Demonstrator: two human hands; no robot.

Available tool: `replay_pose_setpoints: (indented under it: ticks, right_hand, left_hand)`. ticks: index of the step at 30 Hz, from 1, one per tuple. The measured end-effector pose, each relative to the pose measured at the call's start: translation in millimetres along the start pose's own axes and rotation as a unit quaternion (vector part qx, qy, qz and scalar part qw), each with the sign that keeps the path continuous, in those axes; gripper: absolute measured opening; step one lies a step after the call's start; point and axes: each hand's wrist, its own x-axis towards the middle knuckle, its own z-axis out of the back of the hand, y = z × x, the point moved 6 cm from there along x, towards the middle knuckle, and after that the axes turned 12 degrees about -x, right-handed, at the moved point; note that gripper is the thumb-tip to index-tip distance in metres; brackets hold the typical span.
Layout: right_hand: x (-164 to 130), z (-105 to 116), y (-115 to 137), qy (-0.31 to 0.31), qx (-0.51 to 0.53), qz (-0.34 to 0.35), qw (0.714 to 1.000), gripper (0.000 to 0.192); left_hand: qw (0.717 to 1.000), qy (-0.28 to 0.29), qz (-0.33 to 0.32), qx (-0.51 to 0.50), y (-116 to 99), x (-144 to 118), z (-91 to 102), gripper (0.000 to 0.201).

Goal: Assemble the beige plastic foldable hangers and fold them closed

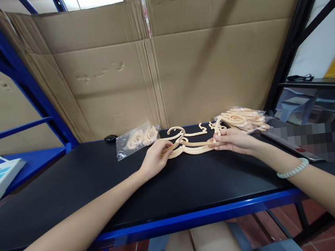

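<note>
A beige plastic clothes hanger (198, 149) lies low over the black tabletop, held between both hands. My left hand (155, 158) is closed round its left arm, thumb towards the middle. My right hand (231, 140) pinches its right end, where a curved beige piece rises by the fingers; I cannot tell whether that piece is separate. Near the hanger's centre stands a beige hook (176, 131). More than one hanger seems to overlap here. Just behind, another beige hanger part (196, 133) with an upturned end rests on the table.
A clear bag of beige hooks (140, 138) lies at back left, near a black mouse-like object (110, 138). At back right sits a bag of beige hangers (241, 118), with a flat grey device (292, 144) beside it. Cardboard (105, 76) walls the back; a blue rail (177, 220) edges the front.
</note>
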Motion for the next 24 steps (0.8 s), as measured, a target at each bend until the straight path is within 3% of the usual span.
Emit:
replay_pose_setpoints:
  ticks: [10, 17, 24]
  right_hand:
    - [4, 2, -3, 0.009, -0.037, 0.014, 0.999, 0.024]
    - [2, 5, 4, -0.079, -0.034, 0.073, 0.994, 0.036]
    - [0, 5, 8, -0.125, -0.063, 0.117, 0.983, 0.042]
  left_hand:
    - [0.999, 0.019, -0.021, 0.020, -3, -1, -1.6, 0.004]
    - [0.999, 0.024, -0.023, 0.025, -3, -1, -1.9, 0.003]
    - [1.000, 0.008, 0.011, -0.001, -2, -2, -1.6, 0.008]
